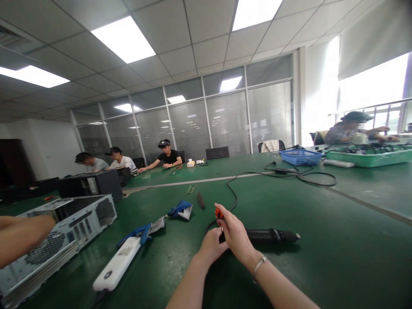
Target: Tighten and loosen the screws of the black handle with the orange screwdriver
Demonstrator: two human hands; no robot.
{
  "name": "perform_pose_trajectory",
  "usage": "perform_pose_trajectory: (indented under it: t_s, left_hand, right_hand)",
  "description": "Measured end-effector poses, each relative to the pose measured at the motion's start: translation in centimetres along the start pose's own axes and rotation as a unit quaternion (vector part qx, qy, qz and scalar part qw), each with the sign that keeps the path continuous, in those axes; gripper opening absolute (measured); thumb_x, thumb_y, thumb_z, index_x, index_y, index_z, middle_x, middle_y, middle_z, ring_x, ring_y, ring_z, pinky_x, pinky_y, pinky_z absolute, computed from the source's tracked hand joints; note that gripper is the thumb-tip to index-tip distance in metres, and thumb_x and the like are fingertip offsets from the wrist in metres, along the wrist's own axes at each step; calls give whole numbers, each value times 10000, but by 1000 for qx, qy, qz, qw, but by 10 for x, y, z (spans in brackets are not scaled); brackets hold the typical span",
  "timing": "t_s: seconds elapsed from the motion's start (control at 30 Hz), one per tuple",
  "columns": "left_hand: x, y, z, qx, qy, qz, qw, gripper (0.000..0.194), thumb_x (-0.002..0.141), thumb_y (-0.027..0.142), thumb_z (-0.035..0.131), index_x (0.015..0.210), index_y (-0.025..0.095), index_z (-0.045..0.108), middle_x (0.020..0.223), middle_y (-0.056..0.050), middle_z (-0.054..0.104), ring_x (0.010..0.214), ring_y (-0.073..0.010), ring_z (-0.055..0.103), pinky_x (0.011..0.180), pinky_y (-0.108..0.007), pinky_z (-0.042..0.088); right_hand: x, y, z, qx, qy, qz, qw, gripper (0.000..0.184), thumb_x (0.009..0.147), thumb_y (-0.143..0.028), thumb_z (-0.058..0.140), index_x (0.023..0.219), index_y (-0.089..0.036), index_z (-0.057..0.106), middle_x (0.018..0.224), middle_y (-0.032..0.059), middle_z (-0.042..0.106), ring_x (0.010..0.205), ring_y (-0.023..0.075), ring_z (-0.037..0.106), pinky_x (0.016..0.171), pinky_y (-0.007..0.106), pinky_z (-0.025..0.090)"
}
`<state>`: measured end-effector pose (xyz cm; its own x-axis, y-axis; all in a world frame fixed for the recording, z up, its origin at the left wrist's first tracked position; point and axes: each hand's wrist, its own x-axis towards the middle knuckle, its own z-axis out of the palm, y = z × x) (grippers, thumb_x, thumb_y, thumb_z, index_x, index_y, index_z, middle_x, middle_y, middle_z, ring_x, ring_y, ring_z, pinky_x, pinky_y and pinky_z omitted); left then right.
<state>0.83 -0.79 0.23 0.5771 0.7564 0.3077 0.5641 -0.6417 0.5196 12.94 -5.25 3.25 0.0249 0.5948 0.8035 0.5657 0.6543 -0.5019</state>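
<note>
Black cylindrical tool [265,235], extending over green table [337,240], partly behind nearly closed right hand [237,235] pinching orange piece [219,213], beside loosely curled left hand [210,245] with hold indiscernible.

Our left hand [210,246] and right hand [238,236] are bare, as are our left forearm [189,281] and right forearm [283,285]; around the right wrist [252,258] we wear one narrow, curved, silvery bracelet [259,265].
</note>
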Motion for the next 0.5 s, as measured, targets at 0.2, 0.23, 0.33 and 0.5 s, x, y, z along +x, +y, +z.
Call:
perform_pose_trajectory:
  t_s: [0.2,0.23,0.33,0.5]
  left_hand:
    - [-1,8,-6,-9,-6,14,1000,241,774,293,615,973,162,653,988,-59,694,883,-239,613,784,-294,454]
    - [-1,9,-7,-8,-9,8,1000,263,769,307,624,988,164,655,987,-58,695,886,-244,613,791,-300,454]
    - [-2,13,-10,-11,-12,-7,1000,314,758,348,645,1014,167,660,985,-60,699,891,-257,615,804,-314,456]
    - [-3,17,-14,-20,-17,-18,1000,395,727,371,680,1067,173,653,1035,-64,695,934,-274,614,844,-335,457]
  right_hand:
    - [5,-14,-6,126,163,11,978,461,942,-191,419,1396,-235,351,1120,93,605,985,179,629,880,367,537]
    - [6,-18,-9,135,186,10,973,479,939,-203,439,1406,-225,332,1113,99,606,965,180,636,869,369,542]
    - [8,-27,-20,114,207,-1,972,540,920,-235,494,1426,-212,306,1143,120,599,974,199,631,870,386,537]
    - [11,-33,-32,81,183,12,980,530,902,-278,527,1404,-212,369,1095,96,635,932,194,632,865,376,529]
